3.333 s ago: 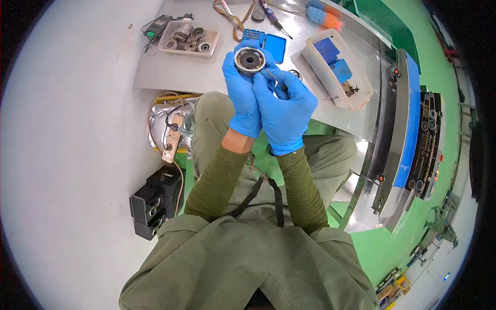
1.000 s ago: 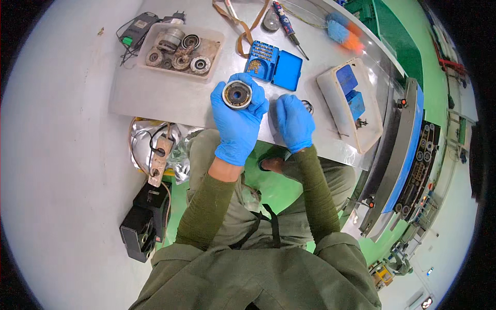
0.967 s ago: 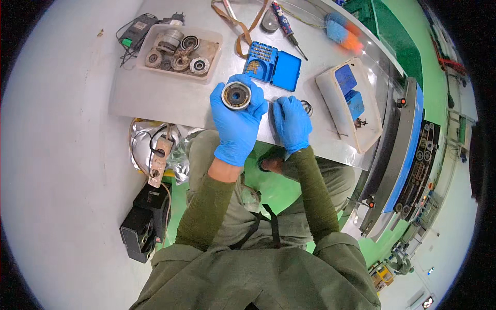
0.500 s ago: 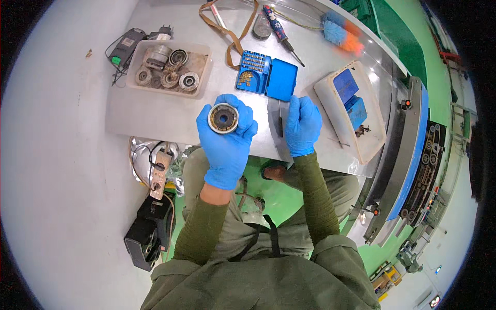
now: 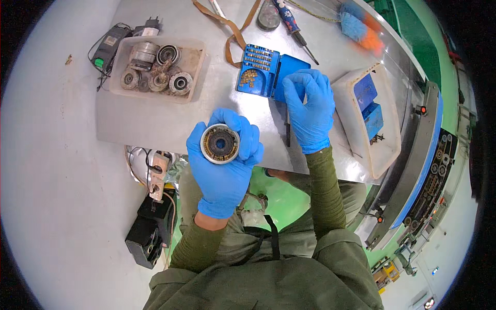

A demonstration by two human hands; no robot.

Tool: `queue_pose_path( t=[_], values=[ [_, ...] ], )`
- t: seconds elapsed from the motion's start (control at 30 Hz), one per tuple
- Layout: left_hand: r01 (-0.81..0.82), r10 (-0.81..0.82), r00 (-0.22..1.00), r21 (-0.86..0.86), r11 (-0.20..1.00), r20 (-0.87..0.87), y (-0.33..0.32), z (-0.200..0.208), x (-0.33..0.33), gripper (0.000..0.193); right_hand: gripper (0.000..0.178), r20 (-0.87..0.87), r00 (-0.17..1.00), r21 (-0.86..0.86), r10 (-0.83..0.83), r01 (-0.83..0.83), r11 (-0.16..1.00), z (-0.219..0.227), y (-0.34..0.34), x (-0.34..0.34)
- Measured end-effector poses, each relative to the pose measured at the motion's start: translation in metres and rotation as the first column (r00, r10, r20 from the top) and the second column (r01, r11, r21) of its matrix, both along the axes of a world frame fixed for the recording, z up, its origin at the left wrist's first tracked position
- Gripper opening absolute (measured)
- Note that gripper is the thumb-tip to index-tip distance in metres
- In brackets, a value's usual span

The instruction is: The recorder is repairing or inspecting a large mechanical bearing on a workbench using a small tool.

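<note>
The left hand point(image 5: 223, 178), in a blue glove, is nearest, held in front of the near edge of the surface point(image 5: 155, 124). Its fingers are wrapped around the ring point(image 5: 220, 154), whose open face is turned up, with yellowish bits between pale rim and dark core. Farther out, to the right, the right hand point(image 5: 312, 111), also gloved, is over the right edge of the lid point(image 5: 292, 64). Its fingers are curled; whether they pinch anything or touch the lid, I cannot tell. Just left of it a slim tool point(image 5: 288, 132) lies on the surface. The lid belongs to the open blue box point(image 5: 263, 87), with small pieces in rows and a loose heap in its curved compartment. A tub point(image 5: 198, 62) of metal parts stands left, a white bin point(image 5: 351, 121) right. Beyond lie a strap point(image 5: 238, 37), a screwdriver point(image 5: 288, 18) and a duster point(image 5: 359, 30).
</note>
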State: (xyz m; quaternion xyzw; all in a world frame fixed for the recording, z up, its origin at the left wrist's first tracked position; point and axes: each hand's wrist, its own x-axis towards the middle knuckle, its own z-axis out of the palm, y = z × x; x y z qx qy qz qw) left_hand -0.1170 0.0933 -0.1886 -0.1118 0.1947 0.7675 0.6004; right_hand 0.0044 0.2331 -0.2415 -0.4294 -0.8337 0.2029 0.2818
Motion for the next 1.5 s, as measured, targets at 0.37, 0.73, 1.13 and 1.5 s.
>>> queue_pose_path(
  t=[0.37,0.73,1.13,1.5],
  values=[
    [0.013,-0.014,1.0,0.041,0.999,0.015,-0.004,-0.012,0.0,0.041,0.017,0.0,0.999,0.063,0.046,-0.045,0.997,-0.016,-0.001,-0.017],
    [0.005,-0.007,0.999,0.03,1.0,0.04,-0.002,-0.007,-0.001,0.043,0.022,0.114,0.99,0.015,0.081,-0.083,0.996,-0.015,-0.015,-0.028],
    [0.017,-0.018,0.999,0.027,0.999,0.048,-0.005,-0.009,-0.001,0.043,0.027,0.091,0.991,0.04,0.094,-0.098,0.994,-0.017,-0.014,-0.038],
    [0.019,-0.02,0.999,0.016,1.0,0.047,-0.003,-0.007,-0.001,0.042,0.028,0.122,0.993,0.051,0.007,-0.013,0.999,-0.019,-0.003,-0.028]
  ],
)
